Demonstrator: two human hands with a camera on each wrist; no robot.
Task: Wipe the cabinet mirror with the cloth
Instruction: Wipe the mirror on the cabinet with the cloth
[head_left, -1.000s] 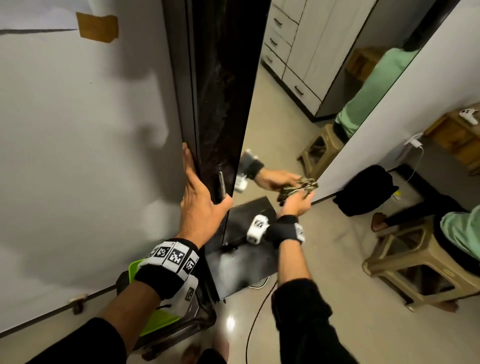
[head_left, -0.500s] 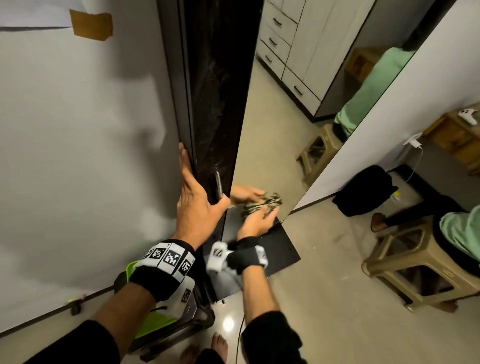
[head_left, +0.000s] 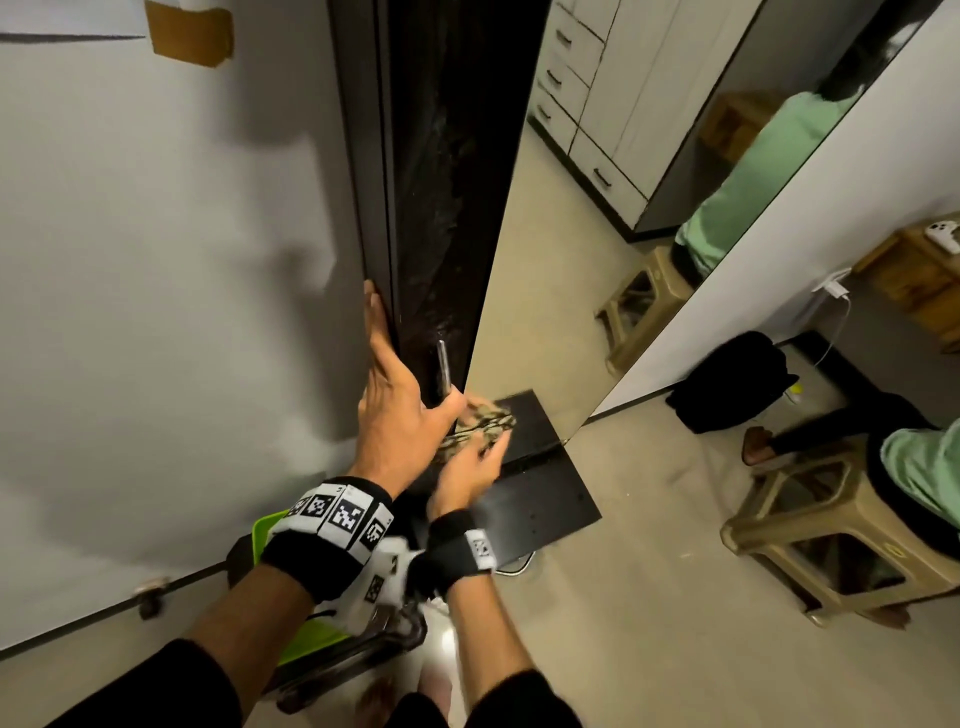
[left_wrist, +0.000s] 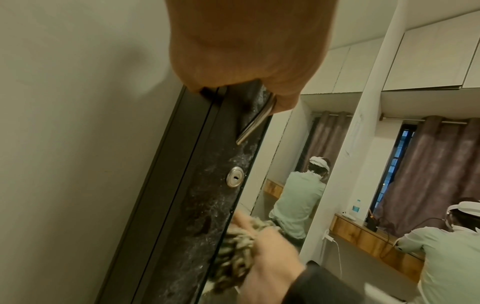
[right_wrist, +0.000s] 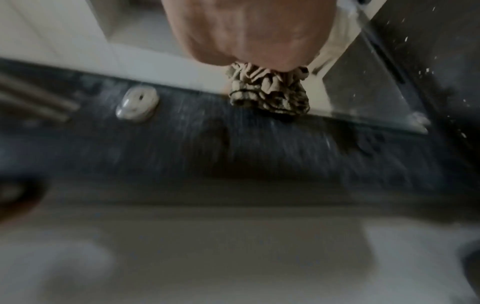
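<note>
No words or numbers can be read; the wristband (head_left: 340, 512) bears only black-and-white square markers.

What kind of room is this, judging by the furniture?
Probably a bedroom or dressing room at home: a mirrored cabinet door, a white wardrobe with drawers reflected in it, and curtains over a window.

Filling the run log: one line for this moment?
left hand holds door edge | right hand presses cloth on mirror bottom

Pale wall (head_left: 156, 312), beige floor (head_left: 649, 597), plastic stool (head_left: 810, 525), curtained window (left_wrist: 405, 164)
</note>
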